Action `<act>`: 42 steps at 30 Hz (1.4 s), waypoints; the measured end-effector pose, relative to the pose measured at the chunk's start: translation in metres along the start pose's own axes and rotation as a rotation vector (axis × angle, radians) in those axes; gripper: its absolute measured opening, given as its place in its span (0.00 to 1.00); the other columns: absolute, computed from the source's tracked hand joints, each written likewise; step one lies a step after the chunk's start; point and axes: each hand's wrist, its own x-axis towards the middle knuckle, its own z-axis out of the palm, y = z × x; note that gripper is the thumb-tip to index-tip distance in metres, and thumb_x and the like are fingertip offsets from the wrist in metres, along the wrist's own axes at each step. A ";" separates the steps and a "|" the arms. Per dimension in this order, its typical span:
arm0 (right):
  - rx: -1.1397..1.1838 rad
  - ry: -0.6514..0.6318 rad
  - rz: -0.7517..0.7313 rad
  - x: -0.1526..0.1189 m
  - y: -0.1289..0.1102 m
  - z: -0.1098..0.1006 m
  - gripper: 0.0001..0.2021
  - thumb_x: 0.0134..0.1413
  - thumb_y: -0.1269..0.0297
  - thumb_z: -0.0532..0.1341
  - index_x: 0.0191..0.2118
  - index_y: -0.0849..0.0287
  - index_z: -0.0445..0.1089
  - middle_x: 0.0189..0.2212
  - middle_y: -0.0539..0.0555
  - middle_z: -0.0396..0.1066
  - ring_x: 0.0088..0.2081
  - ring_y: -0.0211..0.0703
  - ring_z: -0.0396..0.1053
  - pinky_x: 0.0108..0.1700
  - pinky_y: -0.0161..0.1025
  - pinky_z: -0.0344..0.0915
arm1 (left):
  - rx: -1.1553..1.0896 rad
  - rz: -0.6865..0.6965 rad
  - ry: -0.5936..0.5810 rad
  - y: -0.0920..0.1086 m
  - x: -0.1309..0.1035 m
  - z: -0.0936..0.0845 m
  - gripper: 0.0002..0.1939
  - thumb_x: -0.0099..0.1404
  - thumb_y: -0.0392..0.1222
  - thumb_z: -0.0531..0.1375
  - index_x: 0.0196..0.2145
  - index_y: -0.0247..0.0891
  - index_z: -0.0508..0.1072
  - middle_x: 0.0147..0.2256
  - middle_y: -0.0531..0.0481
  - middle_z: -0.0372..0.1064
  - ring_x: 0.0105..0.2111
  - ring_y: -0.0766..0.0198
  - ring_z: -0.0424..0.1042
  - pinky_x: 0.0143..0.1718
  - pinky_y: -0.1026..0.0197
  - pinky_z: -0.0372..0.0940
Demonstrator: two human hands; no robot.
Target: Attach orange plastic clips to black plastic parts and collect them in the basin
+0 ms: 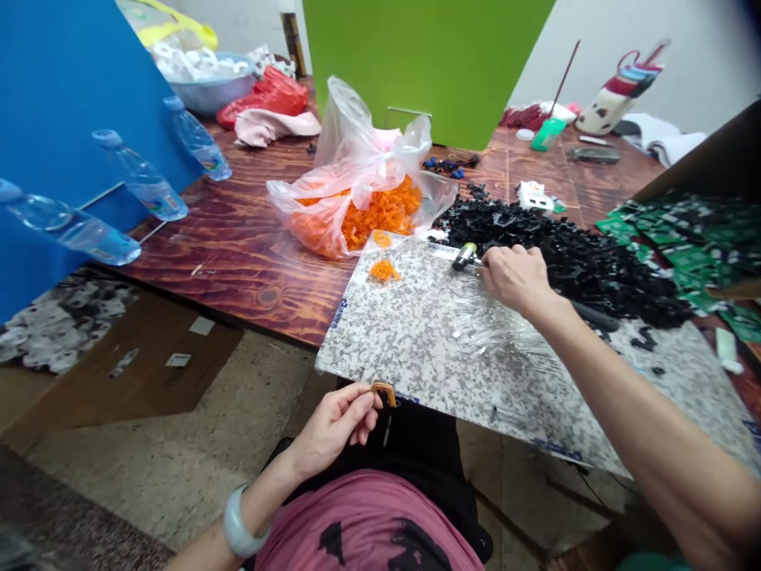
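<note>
My left hand, at the near edge of the speckled board, pinches a small curved amber-brown plastic piece. It looks like a hooked bracket; its exact kind does not show. Over the board, my right hand is closed around the shaft of a small hammer with a yellow-green and black head. The hammer's black handle comes out beneath my wrist. Thin clear strips lie below that hand, and a heap of black plastic parts spreads just behind it.
A plastic bag of orange parts stands behind the speckled board, with a few loose orange pieces on it. Green circuit boards are piled at right. Water bottles lean by a blue panel. A green panel rises behind.
</note>
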 end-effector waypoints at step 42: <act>0.843 0.058 -0.361 -0.167 -0.131 -0.066 0.12 0.63 0.71 0.49 0.49 0.60 0.63 0.32 0.58 0.73 0.30 0.44 0.73 0.30 0.37 0.69 | -0.139 0.073 0.002 -0.013 0.000 0.003 0.18 0.64 0.54 0.54 0.32 0.34 0.66 0.22 0.57 0.60 0.18 0.74 0.59 0.19 0.70 0.51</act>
